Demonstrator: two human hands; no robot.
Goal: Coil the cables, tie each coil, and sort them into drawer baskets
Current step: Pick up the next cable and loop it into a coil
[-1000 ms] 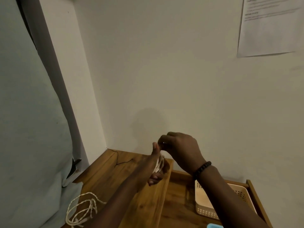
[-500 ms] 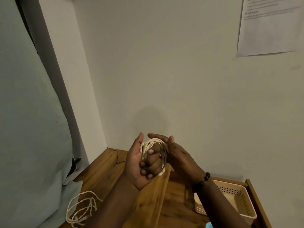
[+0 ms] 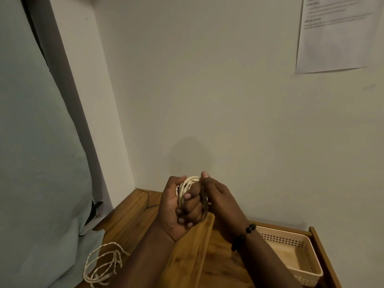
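Two hands met in the lower middle of the frame, above a wooden top. The left hand (image 3: 176, 206) had its fingers (image 3: 190, 206) curled tight around a cream cable coil (image 3: 188, 183). The coil was a bunch of thin, smooth loops, round at the top, and it poked out above the fingers. The right hand (image 3: 220, 202) was pressed against the right side of the coil, with its thumb up at the top of the loops. Its fingers were hidden behind the coil, so I could not tell if they were curled round it or just flat against it. A dark bead bracelet (image 3: 243, 235) sat on the right wrist.

The wooden top (image 3: 133, 223) was brown and shiny, with wavy grain. At the lower left of the frame a second cable (image 3: 104, 265) lay loose on it. That one was cream too, looked twisted like rope, and lay in messy loops. At the lower right a cream plastic basket (image 3: 299, 246) with rows of little holes sat inside a wooden drawer (image 3: 320, 248). A sheet of white paper (image 3: 332, 38) with small print hung on the plain wall at the upper right. Pale blue cloth (image 3: 37, 163) filled the left side.
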